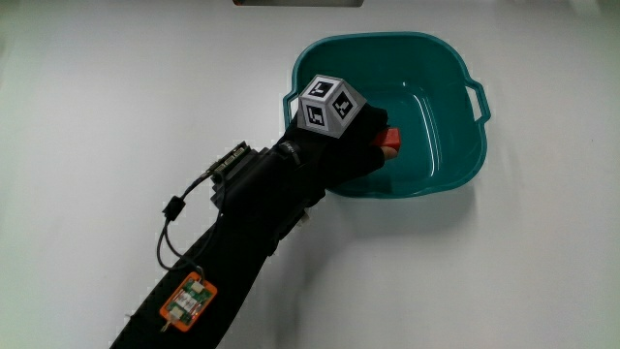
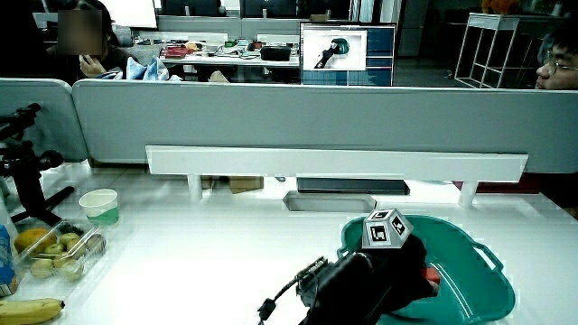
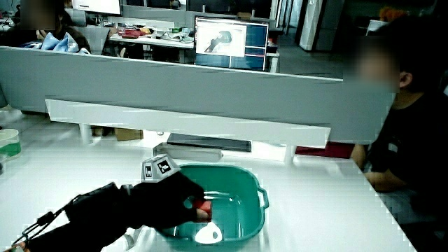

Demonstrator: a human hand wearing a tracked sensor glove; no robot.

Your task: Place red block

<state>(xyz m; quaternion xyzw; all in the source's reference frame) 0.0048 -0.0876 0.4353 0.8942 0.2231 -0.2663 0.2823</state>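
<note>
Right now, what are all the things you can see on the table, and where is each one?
Basin: one, teal, on the table, with handles on its rim.
Red block: one, red, inside the basin, in the hand's grip.
Cup: one, pale with green, on the table in a side view.
Banana: one, yellow, at the table's edge near the person.
Fruit container: one, clear, between the cup and the banana.
Patterned cube: one, black and white, on the back of the hand.
Hand: one, black glove, reaching over the basin's rim.
</note>
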